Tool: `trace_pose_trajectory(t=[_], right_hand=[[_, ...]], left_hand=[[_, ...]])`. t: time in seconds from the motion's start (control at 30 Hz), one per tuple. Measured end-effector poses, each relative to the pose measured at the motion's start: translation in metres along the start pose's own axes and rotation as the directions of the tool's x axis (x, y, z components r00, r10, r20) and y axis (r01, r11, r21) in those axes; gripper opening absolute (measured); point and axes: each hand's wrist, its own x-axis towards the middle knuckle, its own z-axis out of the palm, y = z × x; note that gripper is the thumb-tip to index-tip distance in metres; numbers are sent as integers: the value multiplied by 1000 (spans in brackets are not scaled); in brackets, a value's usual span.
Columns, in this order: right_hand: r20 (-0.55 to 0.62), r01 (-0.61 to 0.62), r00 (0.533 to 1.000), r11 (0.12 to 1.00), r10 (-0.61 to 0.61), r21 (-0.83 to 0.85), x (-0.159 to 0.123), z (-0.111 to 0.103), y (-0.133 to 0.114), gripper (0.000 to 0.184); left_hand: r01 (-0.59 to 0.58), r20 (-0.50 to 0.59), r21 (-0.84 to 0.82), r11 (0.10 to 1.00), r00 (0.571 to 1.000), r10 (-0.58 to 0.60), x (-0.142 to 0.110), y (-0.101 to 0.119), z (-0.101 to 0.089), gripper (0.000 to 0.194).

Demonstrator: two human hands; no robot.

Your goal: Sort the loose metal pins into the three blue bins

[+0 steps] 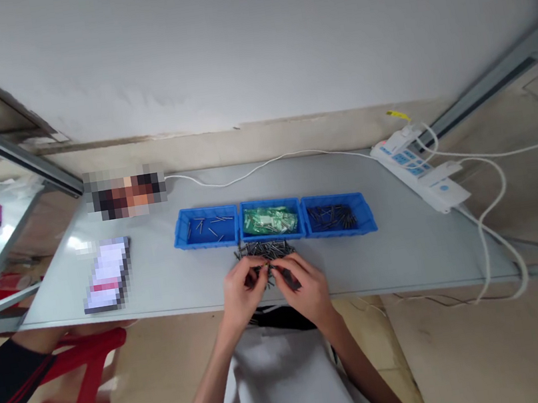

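My left hand (242, 289) and my right hand (308, 286) meet at the table's front edge, thumbs and fingertips pinched together. Whatever lies between the fingertips is too small to make out. Right beneath and behind them spreads a heap of thin dark metal pins or screws (272, 249). Beyond the heap stand three blue bins in a row. A few scattered slim metal pieces lie in the left bin (209, 243). Green-tinted clear packets (270, 220) fill the middle one. The right bin (366, 222) contains a pile of dark slim pieces (334, 216).
A phone (107, 276) lies at the table's left, with a blurred-out object (129, 195) behind it. At the right edge sits a white power strip (418, 169); its cables hang off the side. A person's leg (11, 385) and a red stool (80, 378) are at lower left.
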Motion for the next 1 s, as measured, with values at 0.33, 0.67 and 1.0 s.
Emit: trace_pose_trajectory(t=[0.33, 0.67, 1.0], right_hand=[[-12, -25, 1000, 992, 26, 125, 10, -2, -8, 10], [-400, -78, 916, 993, 34, -93, 46, -44, 1, 13], [-332, -134, 943, 942, 25, -308, 33, -69, 40, 22]], left_hand=[[-16, 34, -19, 1000, 999, 16, 0, 1, -2, 5], [25, -56, -28, 999, 998, -27, 0, 7, -2, 10], [17, -65, -44, 999, 998, -20, 1, 6, -3, 18]])
